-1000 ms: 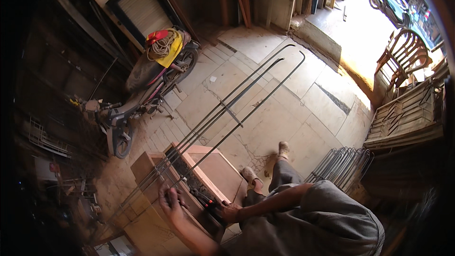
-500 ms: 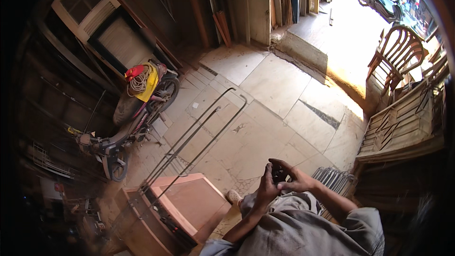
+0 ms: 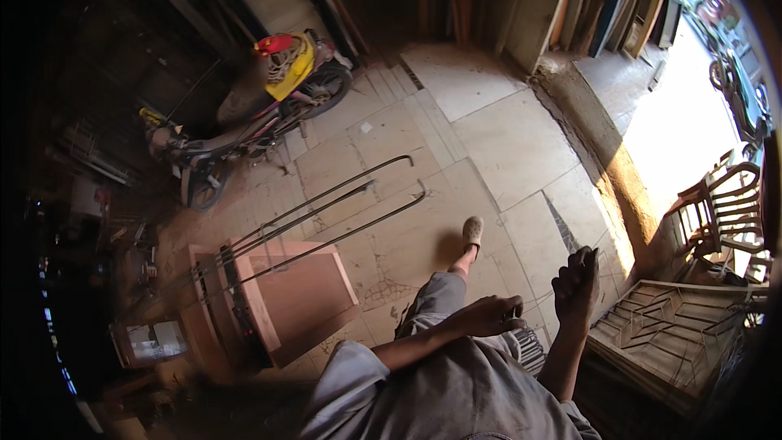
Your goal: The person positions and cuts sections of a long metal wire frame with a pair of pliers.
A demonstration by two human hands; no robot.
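– Both hands have parted since half a second ago, when they met before the body: the right hand [image 3: 577, 281] is now raised at right, and the left hand [image 3: 493, 315] is held across the front.
– How do they grip?
– Fingers bend inward on each. I cannot tell how tightly they close, or whether either has hold of anything.
– What is closest to them?
– Bent rods [image 3: 531, 350] in a bunch, near, just below the left hand in view and partly hidden by the shirt [image 3: 456, 391].
– And at left?
– Three hooked rods [image 3: 336, 239] lie across a reddish cabinet [image 3: 301, 301], hooks toward the far side, well apart from both hands.
– Farther out?
– One shoe [image 3: 472, 231] on the tiled floor [image 3: 497, 171]; a wooden panel [image 3: 660, 334] and chair [image 3: 727, 210] at right; a motorbike [image 3: 244, 106] far left.
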